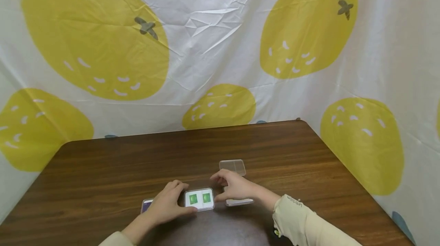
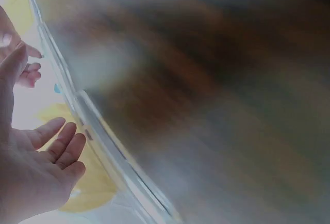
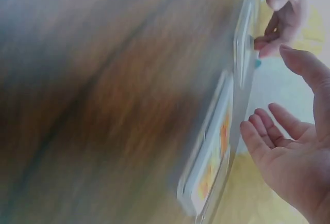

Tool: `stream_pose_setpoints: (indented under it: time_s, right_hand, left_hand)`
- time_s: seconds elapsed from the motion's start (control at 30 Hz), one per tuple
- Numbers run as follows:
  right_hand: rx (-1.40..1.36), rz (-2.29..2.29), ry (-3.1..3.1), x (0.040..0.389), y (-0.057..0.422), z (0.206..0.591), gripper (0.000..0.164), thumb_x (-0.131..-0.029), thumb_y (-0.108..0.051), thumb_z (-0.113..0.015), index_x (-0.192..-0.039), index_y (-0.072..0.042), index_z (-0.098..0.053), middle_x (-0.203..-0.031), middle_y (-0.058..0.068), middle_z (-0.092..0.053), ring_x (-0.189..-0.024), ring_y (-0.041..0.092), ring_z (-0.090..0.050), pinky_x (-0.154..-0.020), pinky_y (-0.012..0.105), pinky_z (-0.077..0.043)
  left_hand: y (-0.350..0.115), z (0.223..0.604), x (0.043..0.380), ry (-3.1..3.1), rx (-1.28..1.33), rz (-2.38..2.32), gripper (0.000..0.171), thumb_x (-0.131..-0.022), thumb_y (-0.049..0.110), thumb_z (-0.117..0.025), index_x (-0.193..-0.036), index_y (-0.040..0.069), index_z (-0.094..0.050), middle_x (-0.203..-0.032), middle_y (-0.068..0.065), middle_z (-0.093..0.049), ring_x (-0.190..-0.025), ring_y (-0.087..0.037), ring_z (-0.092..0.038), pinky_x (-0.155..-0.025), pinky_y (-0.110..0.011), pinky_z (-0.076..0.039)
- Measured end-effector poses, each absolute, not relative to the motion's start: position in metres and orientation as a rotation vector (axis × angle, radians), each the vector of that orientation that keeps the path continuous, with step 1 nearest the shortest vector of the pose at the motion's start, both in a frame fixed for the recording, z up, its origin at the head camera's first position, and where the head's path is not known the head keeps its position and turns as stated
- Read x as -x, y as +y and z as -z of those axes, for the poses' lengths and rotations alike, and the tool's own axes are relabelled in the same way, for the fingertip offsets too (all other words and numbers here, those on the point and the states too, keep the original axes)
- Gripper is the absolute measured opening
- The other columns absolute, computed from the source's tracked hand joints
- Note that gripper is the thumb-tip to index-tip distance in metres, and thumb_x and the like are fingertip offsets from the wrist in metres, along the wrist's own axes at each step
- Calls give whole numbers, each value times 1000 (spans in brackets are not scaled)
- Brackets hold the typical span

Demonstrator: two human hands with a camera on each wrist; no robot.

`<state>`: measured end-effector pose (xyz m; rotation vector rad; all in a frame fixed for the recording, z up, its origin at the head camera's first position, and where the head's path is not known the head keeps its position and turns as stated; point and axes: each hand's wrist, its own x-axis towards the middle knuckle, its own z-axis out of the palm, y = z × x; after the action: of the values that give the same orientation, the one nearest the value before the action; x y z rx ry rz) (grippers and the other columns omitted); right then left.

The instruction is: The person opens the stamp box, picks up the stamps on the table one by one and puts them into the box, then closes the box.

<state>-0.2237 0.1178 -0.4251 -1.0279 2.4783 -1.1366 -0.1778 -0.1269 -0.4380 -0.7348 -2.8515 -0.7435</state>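
A clear flat case (image 1: 199, 199) with two green pictures on white lies on the table between both hands. My left hand (image 1: 168, 204) is at its left side, thumb near the bottom edge and fingers by the top corner. From the right, my right hand (image 1: 237, 185) reaches over, its thumb tip right at the case's right edge. Both wrist views show the fingers loosely bent, with nothing in the palms. Beneath my right hand is another case (image 3: 211, 159) with orange pictures, partly hidden in the head view. A purple-marked case (image 1: 146, 204) shows from behind my left hand.
A clear empty case piece (image 1: 232, 166) lies just beyond my right hand. The brown wooden table (image 1: 137, 162) has rounded far corners. Behind it hangs a white cloth (image 1: 213, 47) printed with yellow fruit.
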Motion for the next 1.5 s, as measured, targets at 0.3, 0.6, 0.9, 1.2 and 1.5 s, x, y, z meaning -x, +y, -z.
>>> stream_pose_setpoints:
  time_s: [0.3, 0.6, 0.9, 1.2, 1.5]
  right_hand:
    - [1036, 1256, 2471, 235, 150, 419, 49, -75, -15, -73, -115, 5, -52, -114, 18, -54, -104, 33, -50, -88, 39, -44]
    - [903, 1334, 2630, 261, 183, 429, 54, -69, -15, -77, -112, 6, -53, -108, 19, -55, -98, 33, -50, -86, 45, -44]
    - [843, 1187, 2739, 286, 201, 442, 67, -65, -14, -79, -119, 12, -47, -111, 21, -52, -103, 33, -49, -88, 43, -43]
    - [898, 1082, 2730, 294, 198, 442, 63, -63, -14, -79, -115, 10, -52, -108, 17, -54, -100, 29, -51, -88, 41, -43]
    - [890, 1033, 2782, 299, 198, 445, 50, -62, -17, -79, -104, 3, -61, -99, 9, -58, -93, 22, -54, -83, 35, -45]
  left_hand:
    - [-98, 438, 186, -2815, 836, 736, 68, -66, 48, -74, -115, 4, -57, -108, -4, -55, -98, -19, -50, -75, -36, -46]
    - [-70, 439, 191, -2791, 935, 784, 65, -64, 42, -78, -113, 4, -57, -105, -3, -56, -97, -20, -50, -79, -36, -46]
    - [-48, 436, 194, -2884, 967, 723, 62, -63, 44, -77, -107, 4, -60, -98, -3, -56, -92, -18, -50, -77, -31, -45]
    - [-40, 437, 198, -2910, 922, 645, 55, -63, 38, -79, -103, 4, -61, -95, -1, -54, -91, -18, -49, -76, -29, -45]
    - [-37, 437, 198, -2900, 903, 620, 52, -62, 38, -79, -99, 5, -62, -91, 0, -53, -90, -18, -50, -75, -29, -45]
